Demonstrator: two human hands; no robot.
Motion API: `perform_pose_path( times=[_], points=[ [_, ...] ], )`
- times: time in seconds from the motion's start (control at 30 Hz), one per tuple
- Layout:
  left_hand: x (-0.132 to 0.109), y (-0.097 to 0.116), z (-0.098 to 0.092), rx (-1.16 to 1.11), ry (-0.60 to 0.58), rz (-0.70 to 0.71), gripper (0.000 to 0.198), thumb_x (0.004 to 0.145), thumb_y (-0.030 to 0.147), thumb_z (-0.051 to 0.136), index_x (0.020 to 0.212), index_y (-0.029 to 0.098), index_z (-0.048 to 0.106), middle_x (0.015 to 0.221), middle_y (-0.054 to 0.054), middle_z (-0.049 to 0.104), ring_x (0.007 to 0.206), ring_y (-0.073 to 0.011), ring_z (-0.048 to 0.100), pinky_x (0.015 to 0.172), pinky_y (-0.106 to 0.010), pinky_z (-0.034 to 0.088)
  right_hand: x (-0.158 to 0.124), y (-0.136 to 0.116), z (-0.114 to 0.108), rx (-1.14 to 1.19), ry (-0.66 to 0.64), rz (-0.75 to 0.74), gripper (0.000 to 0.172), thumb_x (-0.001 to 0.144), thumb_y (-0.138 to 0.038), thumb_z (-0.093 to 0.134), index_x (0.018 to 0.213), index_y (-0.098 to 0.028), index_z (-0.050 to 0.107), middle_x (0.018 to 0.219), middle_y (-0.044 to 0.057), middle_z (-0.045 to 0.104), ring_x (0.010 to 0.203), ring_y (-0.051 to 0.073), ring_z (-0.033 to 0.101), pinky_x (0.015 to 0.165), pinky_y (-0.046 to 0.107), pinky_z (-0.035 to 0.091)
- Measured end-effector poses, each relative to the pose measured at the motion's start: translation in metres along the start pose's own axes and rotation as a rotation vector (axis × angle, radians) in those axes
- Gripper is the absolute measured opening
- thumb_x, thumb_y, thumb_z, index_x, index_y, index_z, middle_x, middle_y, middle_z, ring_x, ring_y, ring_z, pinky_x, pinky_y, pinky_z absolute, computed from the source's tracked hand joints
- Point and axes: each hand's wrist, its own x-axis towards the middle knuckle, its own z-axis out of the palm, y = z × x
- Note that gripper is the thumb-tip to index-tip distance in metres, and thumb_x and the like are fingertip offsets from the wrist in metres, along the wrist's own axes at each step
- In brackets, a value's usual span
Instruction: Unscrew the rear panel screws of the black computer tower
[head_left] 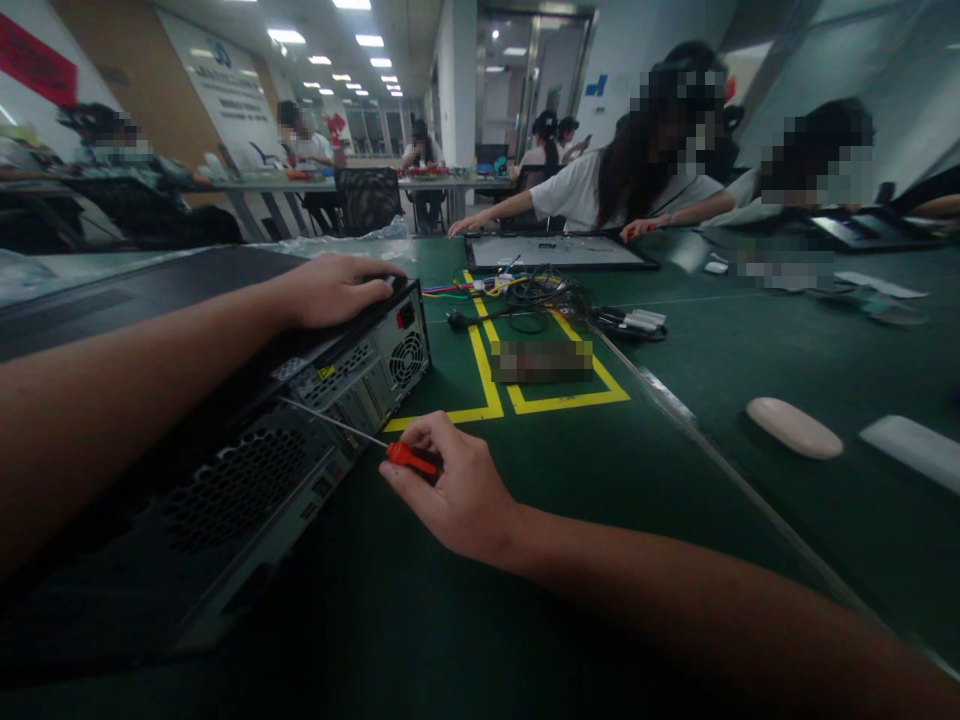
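A black desktop computer case point(217, 480) lies on its side at the left, its metal rear panel with vents, fan grille and slots turned toward the right. On its upper face rests my left hand point(337, 288), palm down with the fingers stretched toward the rear corner. My right hand point(457, 480) grips the red and black handle of a screwdriver point(409, 460). The long thin shaft points left, and its tip meets the upper edge of the rear panel. Any screw at the tip is too small to make out.
Yellow tape point(491, 395) marks the green table point(720, 350). Tangled cables point(540, 290) with a plug lie beyond the case. A pale oval object point(795, 428) and a white one point(911, 450) sit right. Across the table, a person point(585, 195) handles a flat panel point(555, 250).
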Motion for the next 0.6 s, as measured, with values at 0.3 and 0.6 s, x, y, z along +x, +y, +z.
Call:
perform_pose_path(
  times=[0.3,0.6],
  points=[
    [-0.0019,0.0006,0.0000,-0.006,0.004,0.013,0.083,0.109,0.061,0.043,0.175,0.020,0.073,0.171,-0.014,0.077,0.153,-0.0452,0.071,0.136,-0.062,0.050,-0.0010,-0.0019,-0.0023,-0.041,-0.001,-0.008,0.020,0.109,-0.042,0.079,0.117,-0.027,0.069,0.113,0.006,0.086,0.096,0.024,0.081,0.091,0.039,0.065],
    [-0.0040,0.0051,-0.0022,0.008,-0.029,0.013,0.086,0.110,0.058,0.039,0.177,0.013,0.069,0.175,-0.017,0.073,0.152,-0.0417,0.070,0.135,-0.057,0.049,-0.0015,-0.0013,-0.0023,-0.033,-0.005,-0.039,0.024,0.117,-0.046,0.069,0.116,-0.024,0.076,0.105,0.006,0.084,0.095,0.023,0.079,0.090,0.037,0.063]
  ],
)
